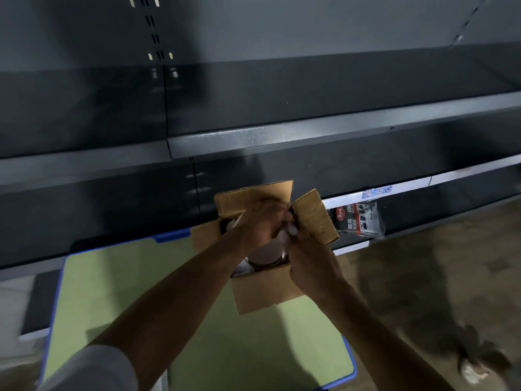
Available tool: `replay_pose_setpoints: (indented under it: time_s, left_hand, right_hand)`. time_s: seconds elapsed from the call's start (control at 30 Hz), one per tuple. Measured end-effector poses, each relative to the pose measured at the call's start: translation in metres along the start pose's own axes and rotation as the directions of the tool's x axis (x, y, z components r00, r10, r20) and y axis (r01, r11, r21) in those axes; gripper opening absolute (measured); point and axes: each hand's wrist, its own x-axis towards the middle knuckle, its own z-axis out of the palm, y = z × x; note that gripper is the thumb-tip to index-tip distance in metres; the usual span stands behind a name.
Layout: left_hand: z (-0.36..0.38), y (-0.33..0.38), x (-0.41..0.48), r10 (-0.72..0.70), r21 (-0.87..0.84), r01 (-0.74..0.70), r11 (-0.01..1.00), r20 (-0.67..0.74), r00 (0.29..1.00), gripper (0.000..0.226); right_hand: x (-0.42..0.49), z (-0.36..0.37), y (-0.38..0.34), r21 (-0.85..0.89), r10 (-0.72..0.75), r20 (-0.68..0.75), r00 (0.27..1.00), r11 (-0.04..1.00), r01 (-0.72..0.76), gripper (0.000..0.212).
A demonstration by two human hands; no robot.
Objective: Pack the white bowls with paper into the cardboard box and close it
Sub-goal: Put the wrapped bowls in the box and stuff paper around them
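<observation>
The grip of the left hand (pixel 262 221) and of the right hand (pixel 308 258) curls round a wad of crumpled white paper (pixel 291 232) just above a white bowl (pixel 267 250) already in the cardboard box (pixel 262 292) on the green table (pixel 127 277), its flaps (pixel 315 215) open, so closing is left

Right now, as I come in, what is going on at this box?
A person is packing a cardboard box that stands on a green surface with a blue rim. The left hand and the right hand are together over the open top and seem to grip crumpled white paper. Under it a white bowl already lies inside. The flaps stand open, so the box is not yet closed.
</observation>
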Motion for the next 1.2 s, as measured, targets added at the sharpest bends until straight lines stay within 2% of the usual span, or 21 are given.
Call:
replay_pose_setpoints:
  time_s: [0.13,0.2,0.27,0.37,0.4,0.5,0.57,0.6,0.7,0.77,0.87,1.03,1.13,1.2]
  left_hand:
    - [0.004,0.012,0.007,-0.11,0.042,0.112,0.993,-0.049,0.993,0.013]
    - [0.003,0.017,0.012,-0.2,0.038,0.202,0.979,-0.052,0.978,0.008]
    - [0.003,0.02,0.015,-0.231,0.042,0.232,0.972,-0.036,0.972,0.008]
    - [0.004,0.021,0.01,-0.217,0.07,0.22,0.973,-0.051,0.975,0.009]
    - [0.006,0.019,0.008,-0.214,0.077,0.218,0.973,-0.052,0.975,0.008]
    - [0.009,0.012,0.002,-0.159,0.084,0.162,0.983,-0.038,0.987,0.013]
    - [0.006,0.009,-0.003,-0.066,0.125,0.067,0.99,-0.012,0.998,0.023]
    - [0.006,0.007,-0.005,-0.024,0.154,0.022,0.988,0.01,1.0,0.029]
    - [0.005,0.008,-0.006,-0.02,0.217,-0.004,0.976,0.11,0.994,0.038]
    - [0.002,0.01,-0.007,-0.015,0.152,-0.004,0.988,0.124,0.992,0.038]
    - [0.002,0.007,-0.01,-0.022,0.072,0.017,0.997,0.06,0.998,0.042]
    - [-0.001,0.015,-0.03,-0.023,0.189,0.015,0.982,0.043,0.999,0.06]
    - [-0.001,0.024,-0.039,-0.078,0.197,0.072,0.978,0.022,0.997,0.05]
    - [0.0,0.026,-0.041,-0.134,0.185,0.127,0.975,0.027,0.991,0.051]
  right_hand:
    - [-0.007,-0.006,0.0,-0.116,0.018,0.095,0.995,0.993,-0.007,0.07]
    - [-0.007,-0.007,-0.003,-0.174,0.004,0.163,0.987,0.984,0.025,0.056]
    - [-0.008,-0.005,-0.003,-0.168,0.019,0.154,0.988,0.986,0.008,0.044]
    - [-0.012,-0.002,0.0,-0.136,0.024,0.086,0.996,0.991,-0.012,0.077]
    - [-0.013,-0.001,0.0,-0.13,0.004,0.074,0.997,0.992,0.006,0.079]
    - [-0.015,-0.001,0.001,-0.155,-0.04,0.037,0.999,0.987,0.045,0.073]
    - [-0.012,-0.001,0.002,-0.182,-0.031,0.041,0.999,0.983,0.038,0.07]
    - [-0.011,-0.002,0.003,-0.196,-0.03,0.059,0.998,0.98,0.041,0.064]
    - [-0.011,-0.005,0.005,-0.224,-0.044,0.058,0.997,0.973,0.056,0.038]
    - [-0.01,-0.009,0.007,-0.179,-0.082,0.017,0.996,0.98,0.084,0.03]
    - [-0.01,-0.015,0.009,-0.137,-0.065,-0.042,0.997,0.989,0.058,0.017]
    - [-0.013,-0.007,0.011,-0.153,-0.038,0.061,0.997,0.987,0.047,0.048]
    - [-0.017,-0.013,0.007,-0.227,-0.067,0.045,0.997,0.971,0.075,0.036]
    - [-0.013,-0.008,0.012,-0.17,-0.061,0.103,0.993,0.982,0.078,0.052]
